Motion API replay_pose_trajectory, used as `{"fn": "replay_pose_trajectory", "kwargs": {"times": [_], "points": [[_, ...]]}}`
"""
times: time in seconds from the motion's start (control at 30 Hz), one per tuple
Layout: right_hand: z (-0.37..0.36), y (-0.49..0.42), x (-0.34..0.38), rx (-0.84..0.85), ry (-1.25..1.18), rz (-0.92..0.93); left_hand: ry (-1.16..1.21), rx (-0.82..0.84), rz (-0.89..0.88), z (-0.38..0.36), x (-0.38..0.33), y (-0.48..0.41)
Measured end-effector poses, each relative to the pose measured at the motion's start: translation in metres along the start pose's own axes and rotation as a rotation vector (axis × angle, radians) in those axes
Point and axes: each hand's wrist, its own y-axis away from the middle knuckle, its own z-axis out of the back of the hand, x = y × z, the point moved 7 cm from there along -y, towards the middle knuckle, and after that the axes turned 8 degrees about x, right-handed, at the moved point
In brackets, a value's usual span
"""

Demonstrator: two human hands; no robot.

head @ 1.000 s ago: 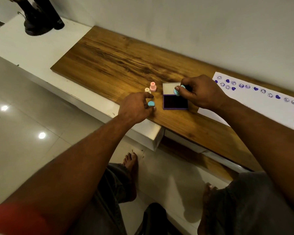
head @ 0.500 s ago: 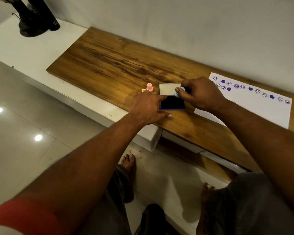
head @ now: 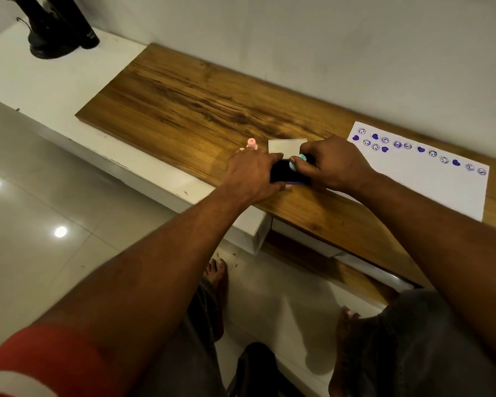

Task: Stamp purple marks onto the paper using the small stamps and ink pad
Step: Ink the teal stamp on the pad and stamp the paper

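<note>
The open purple ink pad (head: pixel 279 172) lies on the wooden board (head: pixel 184 104), its pale lid (head: pixel 287 146) flipped back behind it. My left hand (head: pixel 252 173) holds the pad's left end between fingers and thumb. My right hand (head: pixel 335 164) pinches a small teal stamp (head: pixel 294 164) directly over the dark ink surface; whether it touches the ink is hidden. A pink stamp (head: pixel 252 143) stands upright just behind my left hand. The white paper (head: pixel 430 190) lies to the right, with a row of purple hearts and faces along its far edge.
The board rests on a white bench (head: pixel 26 81) against a grey wall. A black object (head: pixel 58 30) stands at the bench's far left. Tiled floor, my knees and bare feet are below the bench's front edge.
My left hand let go of a blue stamp and moved right onto the ink pad's left end. My right hand lowered the teal stamp toward the ink.
</note>
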Motion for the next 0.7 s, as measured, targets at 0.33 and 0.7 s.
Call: {"fn": "replay_pose_trajectory", "kwargs": {"times": [0.33, 0.7], "points": [[-0.015, -0.004, -0.002, 0.076, 0.214, -0.079, 0.032, 0.026, 0.032, 0.003, -0.001, -0.005], [0.036, 0.001, 0.050, -0.386, 0.313, -0.079, 0.129, 0.053, 0.119, 0.006, 0.001, -0.001]]}}
